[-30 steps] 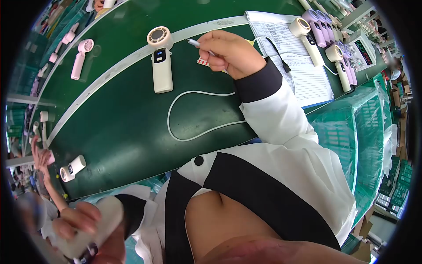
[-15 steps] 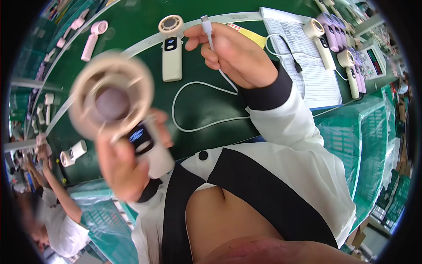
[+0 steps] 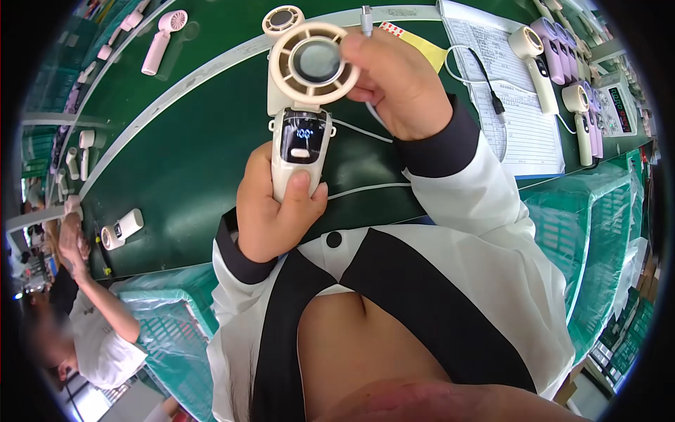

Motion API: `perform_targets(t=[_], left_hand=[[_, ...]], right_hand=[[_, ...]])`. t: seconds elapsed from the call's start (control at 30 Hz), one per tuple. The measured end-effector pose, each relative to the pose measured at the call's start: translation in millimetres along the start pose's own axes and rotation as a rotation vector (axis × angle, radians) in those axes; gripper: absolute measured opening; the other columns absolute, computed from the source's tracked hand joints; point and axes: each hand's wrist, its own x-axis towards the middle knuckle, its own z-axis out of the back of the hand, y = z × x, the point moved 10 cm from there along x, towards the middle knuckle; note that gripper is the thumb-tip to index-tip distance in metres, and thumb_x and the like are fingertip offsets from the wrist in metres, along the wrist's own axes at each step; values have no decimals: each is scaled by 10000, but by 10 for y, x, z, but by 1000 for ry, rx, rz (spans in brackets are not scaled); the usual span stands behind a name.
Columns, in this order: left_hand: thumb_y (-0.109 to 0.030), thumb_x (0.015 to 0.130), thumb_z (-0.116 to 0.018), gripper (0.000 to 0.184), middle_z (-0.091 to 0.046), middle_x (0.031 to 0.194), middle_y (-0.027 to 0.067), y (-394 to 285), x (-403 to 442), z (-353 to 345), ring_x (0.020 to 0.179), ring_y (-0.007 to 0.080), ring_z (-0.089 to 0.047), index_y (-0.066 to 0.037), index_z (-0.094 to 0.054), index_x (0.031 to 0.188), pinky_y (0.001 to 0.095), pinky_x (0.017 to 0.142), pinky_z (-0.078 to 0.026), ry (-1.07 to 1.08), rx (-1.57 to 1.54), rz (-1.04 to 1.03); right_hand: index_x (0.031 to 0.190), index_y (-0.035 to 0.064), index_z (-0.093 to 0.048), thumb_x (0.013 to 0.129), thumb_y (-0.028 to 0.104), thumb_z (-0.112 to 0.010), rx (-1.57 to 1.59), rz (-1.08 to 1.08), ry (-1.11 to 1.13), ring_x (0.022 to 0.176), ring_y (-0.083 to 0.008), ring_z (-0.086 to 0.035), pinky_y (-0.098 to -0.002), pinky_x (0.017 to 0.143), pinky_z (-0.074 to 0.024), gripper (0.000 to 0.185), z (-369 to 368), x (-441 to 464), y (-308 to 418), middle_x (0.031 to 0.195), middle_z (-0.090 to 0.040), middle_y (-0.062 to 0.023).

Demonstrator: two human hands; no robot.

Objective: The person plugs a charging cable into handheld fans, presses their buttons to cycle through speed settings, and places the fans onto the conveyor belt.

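Note:
My left hand [image 3: 278, 204] is wrapped around the handle of a cream handheld fan [image 3: 306, 130], held upright with its round grille up. Its dark display is lit and seems to read 100. My right hand [image 3: 404, 84] pinches a white USB cable [image 3: 366, 22], plug pointing up, and its fingertips meet the right rim of the fan head. The cable trails behind my right wrist onto the green table. Just behind the held fan lies a second cream fan [image 3: 283, 20], mostly covered by it.
Written sheets [image 3: 524, 133] lie at the right with a black-tipped cable [image 3: 498, 104] across them. Beyond them are several cream and purple fans and a meter [image 3: 619, 105]. A pink fan [image 3: 163, 42] and a small cream fan [image 3: 122, 229] lie left. Plastic-lined green crates [image 3: 583, 232] flank me; a co-worker [image 3: 98, 323] is at left.
My left hand has brought the fan up and right, from a blurred position at the left to my right hand. My right fingers now touch its head, still with the cable. The view has shifted slightly.

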Motion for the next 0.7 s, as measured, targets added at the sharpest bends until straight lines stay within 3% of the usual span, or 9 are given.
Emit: perform_targets(t=[0.07, 0.27, 0.4, 0.43, 0.57, 0.6, 0.7], left_hand=[[-74, 812, -459, 260, -588, 787, 139, -311, -14, 70, 600, 186, -544, 42, -475, 1044, 254, 527, -429, -131, 210, -313], [-102, 761, -606, 344, -581, 878, 157, -76, 10, -38, 699, 241, -546, 20, -492, 1062, 299, 617, -451, 75, 154, -174], [-117, 796, -570, 356, -571, 864, 155, 428, -18, -223, 634, 241, -541, 18, -451, 1104, 297, 575, -448, 127, -216, 353], [-117, 796, -570, 356, -571, 864, 155, 461, 3, -202, 634, 241, -541, 18, -451, 1104, 297, 575, -448, 127, -215, 355], [-126, 843, -499, 362, -559, 871, 158, 347, 24, -207, 579, 228, -537, 13, -389, 1159, 289, 538, -445, 234, -1001, 266], [-126, 843, -499, 362, -559, 871, 158, 360, 5, -192, 579, 228, -537, 13, -389, 1159, 289, 538, -445, 218, -997, 273], [-158, 811, -484, 432, -535, 848, 172, 392, -3, -106, 534, 203, -503, 45, -369, 1175, 265, 474, -421, 54, -973, 237]], right_hand=[[946, -7, -588, 824, 260, -607, 375, -143, 52, 620, -88, -472, -190, 562, -386, 294, -53, 32, -167, 725, -531, -27], [879, 0, -585, 833, 279, -602, 481, -192, 82, 568, -77, -431, -193, 505, -356, 283, -247, -21, -209, 681, -500, -23], [874, -10, -575, 866, 277, -557, -51, 47, -63, 556, -91, -429, -210, 506, -359, 288, -41, -5, 19, 678, -507, -33], [873, -13, -572, 875, 276, -546, -183, 109, -97, 553, -95, -429, -214, 506, -360, 290, -9, -13, 93, 677, -508, -35], [868, -23, -562, 908, 275, -501, -703, 311, -200, 541, -109, -427, -231, 506, -364, 307, 11, -86, 342, 674, -514, -44], [868, -23, -562, 908, 275, -501, -696, 303, -187, 541, -109, -427, -231, 506, -364, 307, 13, -91, 336, 674, -514, -44], [828, 0, -566, 932, 264, -475, -873, 164, 333, 577, -120, -437, -233, 530, -363, 297, -318, -153, 79, 722, -538, -37]])
